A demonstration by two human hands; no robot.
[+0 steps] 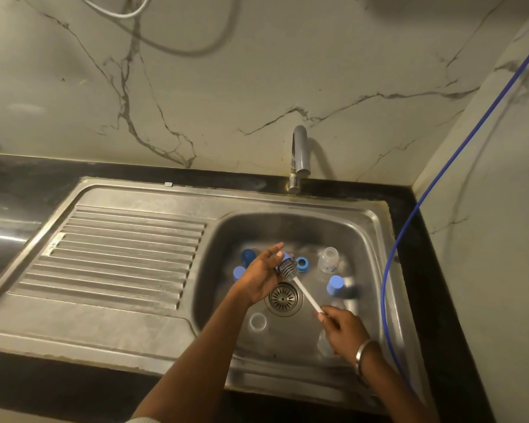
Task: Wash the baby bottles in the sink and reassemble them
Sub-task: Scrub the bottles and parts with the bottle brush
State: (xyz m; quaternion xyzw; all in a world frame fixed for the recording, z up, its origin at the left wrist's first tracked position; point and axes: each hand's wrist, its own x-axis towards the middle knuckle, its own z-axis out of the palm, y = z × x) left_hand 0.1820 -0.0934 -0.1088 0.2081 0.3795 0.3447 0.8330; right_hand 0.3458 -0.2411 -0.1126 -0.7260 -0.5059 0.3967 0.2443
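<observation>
**Scrubbing a small blue part over the drain**

The person is working a brush (pixel 288 269) against a small blue piece (pixel 285 257), probably a bottle ring or cap, held above the middle of the sink (pixel 370 227). The left hand (pixel 261 276) is cradling that piece at its fingertips, with the upper fingers lying fairly straight; how firmly it is being pinched I cannot tell. The right hand (pixel 339 326) is curling its fingers round the end of the brush's white handle, which is running up toward 11 o'clock to the grey bristle head.

Other parts are lying in the basin around the drain (pixel 283 298): a clear bottle (pixel 328 259) at 1 o'clock, a blue ring (pixel 302 264) just right of the brush head, a pale blue cap (pixel 335 284) at 3 o'clock, two more blue pieces (pixel 247 257) at 10 o'clock beyond the left hand, and a clear ring (pixel 257 321) at 7 o'clock. The tap (pixel 298 157) at 12 o'clock is showing no visible stream.

So the washing step is under way and reassembly is not yet begun. The next move likely calls for rinsing this piece, setting it aside, perhaps on the ribbed draining board (pixel 126 251) at 9 o'clock, and picking up another part.
</observation>
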